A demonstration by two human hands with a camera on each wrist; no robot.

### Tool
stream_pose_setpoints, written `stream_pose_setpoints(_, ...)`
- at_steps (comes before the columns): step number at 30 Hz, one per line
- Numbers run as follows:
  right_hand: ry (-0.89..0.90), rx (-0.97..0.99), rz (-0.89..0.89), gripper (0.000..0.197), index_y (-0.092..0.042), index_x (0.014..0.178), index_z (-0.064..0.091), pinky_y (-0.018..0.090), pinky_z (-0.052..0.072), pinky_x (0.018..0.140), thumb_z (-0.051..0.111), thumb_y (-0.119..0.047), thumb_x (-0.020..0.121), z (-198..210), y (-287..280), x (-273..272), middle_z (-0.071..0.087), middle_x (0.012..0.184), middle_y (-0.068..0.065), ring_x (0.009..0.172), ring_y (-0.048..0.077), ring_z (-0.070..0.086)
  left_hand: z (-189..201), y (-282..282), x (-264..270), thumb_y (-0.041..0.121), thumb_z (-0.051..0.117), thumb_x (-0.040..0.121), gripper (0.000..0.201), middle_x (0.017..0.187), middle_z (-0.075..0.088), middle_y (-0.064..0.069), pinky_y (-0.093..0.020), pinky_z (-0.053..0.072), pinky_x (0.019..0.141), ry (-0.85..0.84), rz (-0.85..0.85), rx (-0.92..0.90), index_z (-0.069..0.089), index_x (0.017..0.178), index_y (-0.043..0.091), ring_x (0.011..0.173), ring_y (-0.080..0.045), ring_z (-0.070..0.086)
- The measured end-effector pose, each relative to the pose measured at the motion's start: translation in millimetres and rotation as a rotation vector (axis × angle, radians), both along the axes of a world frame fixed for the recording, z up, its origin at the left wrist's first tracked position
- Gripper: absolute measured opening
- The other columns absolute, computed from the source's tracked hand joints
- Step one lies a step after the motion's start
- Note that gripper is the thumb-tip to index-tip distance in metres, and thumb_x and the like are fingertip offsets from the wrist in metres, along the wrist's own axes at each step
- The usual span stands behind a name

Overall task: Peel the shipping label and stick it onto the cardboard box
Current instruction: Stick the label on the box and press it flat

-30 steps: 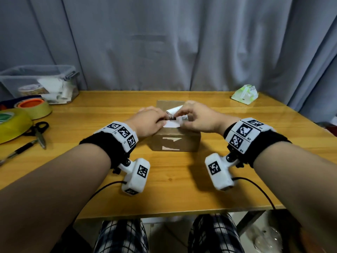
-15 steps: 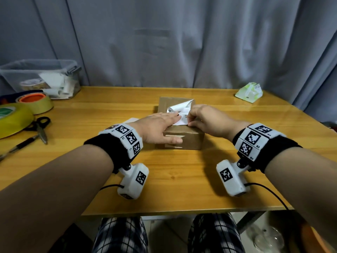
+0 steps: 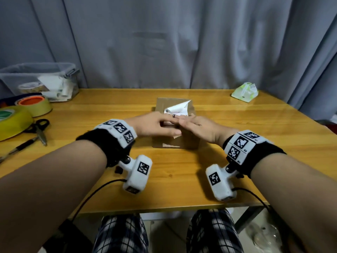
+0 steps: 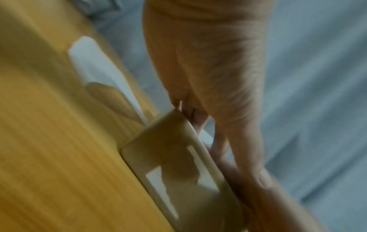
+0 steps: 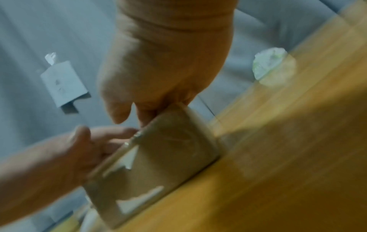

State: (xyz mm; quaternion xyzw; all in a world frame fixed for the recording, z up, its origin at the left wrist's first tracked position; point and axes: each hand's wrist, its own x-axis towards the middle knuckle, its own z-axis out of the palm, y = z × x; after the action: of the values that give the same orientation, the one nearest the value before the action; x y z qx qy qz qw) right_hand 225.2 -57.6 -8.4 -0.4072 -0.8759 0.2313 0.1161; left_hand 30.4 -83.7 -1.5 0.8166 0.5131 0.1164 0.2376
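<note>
On the table (image 3: 91, 167), mid-width and toward the far half, I see the box (image 3: 175, 143) sitting flat with its near face toward me. White torn paper remnants show on that near face in both wrist views. The label (image 3: 177, 109) lies on the box top, its far right corner curled up off the cardboard, white underside showing; the near part sits under my fingertips.

My left hand (image 3: 155, 125) reaches across the box top from the left, fingers straight and close together, flat on the near part of the label. My right hand (image 3: 202, 128) comes in from the right, fingers also straight and laid flat on the box top, tips meeting the left fingertips. Neither hand pinches anything that I can make out. Both wrist views are motion-blurred; the exact contact under the fingertips I cannot tell.

Left side of the table: two tape rolls (image 3: 34, 105), scissors (image 3: 39, 129), a pen (image 3: 18, 148), and a clear bin (image 3: 40, 81) with paper in it. Far right: a tissue pack (image 3: 245, 92). Grey curtain (image 3: 182, 42) behind.
</note>
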Motion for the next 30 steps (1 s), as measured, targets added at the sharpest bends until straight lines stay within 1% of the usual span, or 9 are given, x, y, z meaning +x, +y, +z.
stream_pose_setpoints(3,-0.075,0.052,-0.022,0.058,-0.019,0.124,0.061,0.026,0.028,0.113,0.035,-0.056,0.087,3,7,17,0.056,0.136,0.003,0.129,0.016,0.048,-6,2,-17,0.056,0.056,0.078,0.049,0.099,0.068,-0.007,-0.043,0.048,0.092,-0.21,0.159,0.045,0.059,0.099,0.012,0.09,-0.016,0.06)
stream_pose_setpoints(5,-0.075,0.095,-0.121,0.06,-0.013,0.103,0.072,0.033,0.049,0.09,0.04,-0.059,0.08,12,11,23,0.073,0.101,0.01,0.098,0.021,0.064,-8,6,-15,0.045,0.053,0.088,0.033,0.084,0.065,-0.006,-0.042,0.049,0.08,-0.142,0.244,0.139,0.058,0.092,0.013,0.076,-0.017,0.054)
stream_pose_setpoints(7,-0.12,0.195,-0.171,0.044,-0.004,0.091,0.072,0.033,0.048,0.069,0.048,-0.042,0.086,20,11,15,0.071,0.081,0.013,0.078,0.026,0.06,-6,8,-9,0.037,0.057,0.088,0.023,0.079,0.064,-0.001,-0.033,0.047,0.074,-0.163,0.311,0.209,0.059,0.085,0.015,0.073,-0.015,0.054)
stream_pose_setpoints(11,-0.177,0.146,0.024,0.056,-0.02,0.125,0.059,0.035,0.04,0.105,0.03,-0.047,0.085,12,0,-11,0.059,0.133,0.008,0.122,0.024,0.053,-7,11,-6,0.02,0.067,0.082,0.011,0.094,0.069,-0.001,-0.03,0.048,0.085,-0.216,0.264,0.214,0.056,0.086,0.018,0.089,-0.017,0.063)
stream_pose_setpoints(13,-0.102,0.073,0.059,0.059,-0.02,0.131,0.054,0.028,0.03,0.113,0.028,-0.045,0.085,2,-2,-5,0.049,0.143,0.003,0.133,0.017,0.044,-8,10,-7,0.021,0.064,0.084,0.014,0.096,0.067,-0.002,-0.031,0.047,0.085,-0.138,0.225,0.216,0.058,0.094,0.014,0.091,-0.02,0.061)
stream_pose_setpoints(18,0.001,0.022,0.006,0.044,-0.016,0.127,0.058,0.015,0.021,0.109,0.036,-0.037,0.095,6,9,25,0.049,0.142,0.002,0.134,0.01,0.041,-4,9,-9,0.023,0.06,0.087,0.024,0.107,0.059,0.001,-0.022,0.038,0.086,-0.071,0.207,0.225,0.059,0.11,0.015,0.102,-0.016,0.055)
stream_pose_setpoints(23,-0.046,-0.017,0.039,0.07,-0.022,0.135,0.05,0.025,0.013,0.117,0.023,-0.055,0.08,3,18,0,0.037,0.151,-0.002,0.141,0.012,0.03,6,16,-14,0.031,0.058,0.088,0.052,0.137,0.045,-0.007,-0.011,0.026,0.091,0.031,0.168,0.104,0.043,0.135,0.013,0.123,-0.017,0.043)
stream_pose_setpoints(27,-0.173,0.003,0.103,0.069,-0.022,0.144,0.03,0.033,-0.004,0.119,0.01,-0.041,0.082,4,31,-4,0.02,0.157,-0.003,0.146,0.009,0.013,10,25,-18,0.038,0.059,0.086,0.062,0.14,0.038,-0.005,-0.018,0.026,0.1,0.095,0.153,0.031,0.036,0.139,0.016,0.127,-0.017,0.039)
stream_pose_setpoints(30,-0.253,0.018,0.071,0.066,-0.025,0.147,0.021,0.038,-0.008,0.118,0.008,-0.045,0.086,2,43,-4,0.014,0.159,-0.005,0.147,0.008,0.006,10,29,-21,0.041,0.062,0.083,0.062,0.137,0.036,-0.003,-0.019,0.026,0.1,0.075,0.162,0.004,0.038,0.135,0.018,0.123,-0.013,0.037)
